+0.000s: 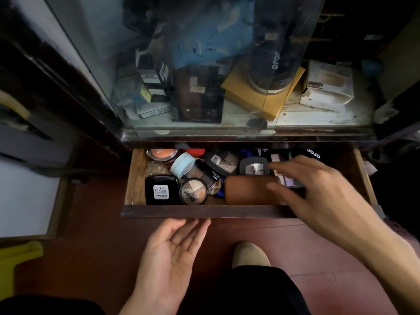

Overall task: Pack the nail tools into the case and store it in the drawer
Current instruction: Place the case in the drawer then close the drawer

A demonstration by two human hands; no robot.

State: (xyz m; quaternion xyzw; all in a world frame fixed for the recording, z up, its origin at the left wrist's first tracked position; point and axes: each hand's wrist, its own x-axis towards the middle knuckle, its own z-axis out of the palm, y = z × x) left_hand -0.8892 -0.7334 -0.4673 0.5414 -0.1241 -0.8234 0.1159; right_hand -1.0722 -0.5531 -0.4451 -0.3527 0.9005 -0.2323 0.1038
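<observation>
The brown case [246, 189] lies flat in the open wooden drawer [200, 211], against the inside of its front wall and right of centre, with its long axis running left to right along that wall. Its left end, with rounded corners, is in plain sight, while its right end is covered by the right hand [318, 185]. The drawer around it is crowded with cosmetics. A black square compact [161, 189] sits at the front left, and a round eyeshadow pan [193, 193] lies just beside the case's left end. Behind them are a pale blue lidded jar [183, 163] and an orange blush pot [161, 154]. Two grey palettes [223, 161] lie behind the case, and a black box [313, 153] sits at the back right. The right hand hovers over the right part of the case, fingers spread and only slightly bent, gripping nothing. It is blurred, so I cannot tell whether it touches the case. The left hand [172, 248] is palm up with straight fingers, its fingertips at the lower edge of the drawer front.
</observation>
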